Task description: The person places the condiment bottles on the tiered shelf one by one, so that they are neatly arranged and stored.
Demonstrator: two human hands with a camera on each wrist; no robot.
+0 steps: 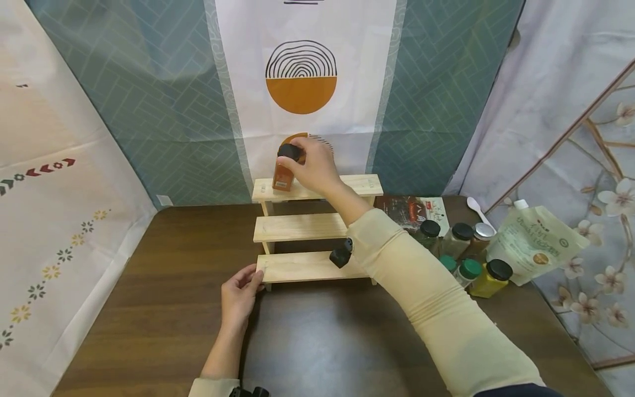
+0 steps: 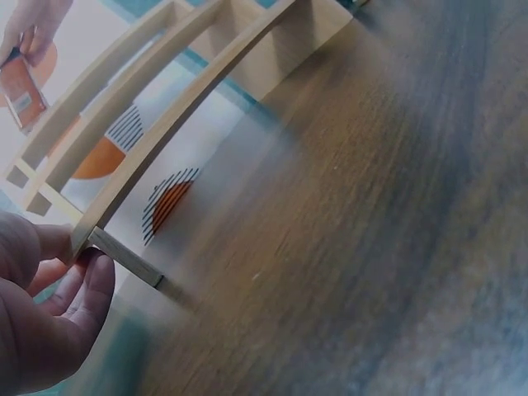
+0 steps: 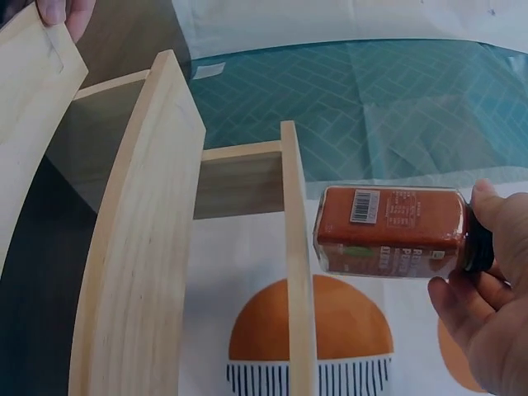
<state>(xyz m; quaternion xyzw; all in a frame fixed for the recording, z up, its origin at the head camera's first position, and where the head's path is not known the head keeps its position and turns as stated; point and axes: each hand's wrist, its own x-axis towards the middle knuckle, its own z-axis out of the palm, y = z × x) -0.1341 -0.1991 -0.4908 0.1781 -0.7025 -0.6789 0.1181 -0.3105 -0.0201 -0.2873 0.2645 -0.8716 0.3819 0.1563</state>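
My right hand grips a spice jar of red-orange powder by its black lid, fingers and thumb round it. In the head view the jar is upright at the left end of the top step of a three-step wooden rack. The right wrist view shows a narrow gap between the jar's base and the top board. My left hand pinches the front left corner of the lowest board, thumb above and fingers below.
Right of the rack, spice bottles with black lids, green-capped jars and a yellow jar crowd together. A spouted pouch, a white spoon and a flat printed packet lie around them. A patterned cloth hangs behind.
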